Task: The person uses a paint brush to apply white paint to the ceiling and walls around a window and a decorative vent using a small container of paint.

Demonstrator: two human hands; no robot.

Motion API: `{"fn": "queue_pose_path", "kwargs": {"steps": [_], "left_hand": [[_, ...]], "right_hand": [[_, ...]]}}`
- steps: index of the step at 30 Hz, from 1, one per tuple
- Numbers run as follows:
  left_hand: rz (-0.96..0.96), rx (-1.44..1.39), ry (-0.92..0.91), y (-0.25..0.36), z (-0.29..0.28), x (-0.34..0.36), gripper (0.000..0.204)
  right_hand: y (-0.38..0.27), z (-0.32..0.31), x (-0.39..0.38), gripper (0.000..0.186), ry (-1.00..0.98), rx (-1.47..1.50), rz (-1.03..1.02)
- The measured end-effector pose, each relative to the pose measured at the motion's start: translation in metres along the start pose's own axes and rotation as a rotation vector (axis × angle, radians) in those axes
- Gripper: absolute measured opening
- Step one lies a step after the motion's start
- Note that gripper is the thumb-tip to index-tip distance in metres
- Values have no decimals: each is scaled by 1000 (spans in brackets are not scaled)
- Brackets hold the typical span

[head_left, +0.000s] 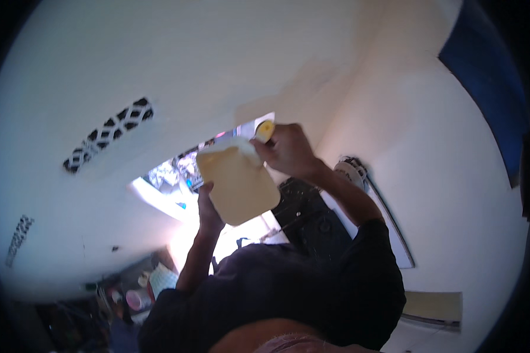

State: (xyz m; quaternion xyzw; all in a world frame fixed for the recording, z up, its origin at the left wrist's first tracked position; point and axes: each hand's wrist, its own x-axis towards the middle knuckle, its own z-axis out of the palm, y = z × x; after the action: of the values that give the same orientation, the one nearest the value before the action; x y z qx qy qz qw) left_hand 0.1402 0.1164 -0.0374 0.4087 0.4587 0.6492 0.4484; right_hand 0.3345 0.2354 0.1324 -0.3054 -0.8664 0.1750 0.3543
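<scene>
My left hand (211, 207) grips the near left edge of a cream, rounded rectangular board or shallow tray (245, 191), with the thumb at its edge. A whitish area (241, 144) shows at the board's far end; whether it is a coating or part of the board I cannot tell. Above the board's right far corner, my right hand (290, 150) is closed round a small tool or handle with a round yellow end (266, 130). The rest of that tool is hidden by the fingers and blurred, so its kind is unclear.
Pale walls (188, 53) surround me, with a patterned vent opening (109, 135) at the left. Beyond the board is a bright opening (171, 176). A black surface (306, 212) and a white panel (388, 229) stand right. Blue cloth (489, 76) hangs far right; clutter (138, 299) sits lower left.
</scene>
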Motion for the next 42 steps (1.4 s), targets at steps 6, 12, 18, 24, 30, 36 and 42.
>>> {"fn": "queue_pose_path", "kwargs": {"steps": [6,12,18,24,30,36,42], "left_hand": [[-234,-508,-14,46,19,-5,47],[-286,-503,-151,39,8,-5,49],[-265,-507,-77,32,7,-5,48],[-265,-559,-22,40,11,-3,54],[-226,-517,-45,43,11,0,56],[-199,-559,-40,34,8,-4,54],[-227,-556,-12,39,16,-5,51]], "right_hand": [[-18,-12,12,14,-109,152,-189],[-4,1,26,21,-173,77,-368],[-14,-12,14,18,-55,76,-325],[-36,2,-21,13,-289,313,-146],[-41,11,-38,16,-248,449,-53],[-34,-5,-18,12,-15,502,91],[-20,-3,-1,17,81,65,34]]}}
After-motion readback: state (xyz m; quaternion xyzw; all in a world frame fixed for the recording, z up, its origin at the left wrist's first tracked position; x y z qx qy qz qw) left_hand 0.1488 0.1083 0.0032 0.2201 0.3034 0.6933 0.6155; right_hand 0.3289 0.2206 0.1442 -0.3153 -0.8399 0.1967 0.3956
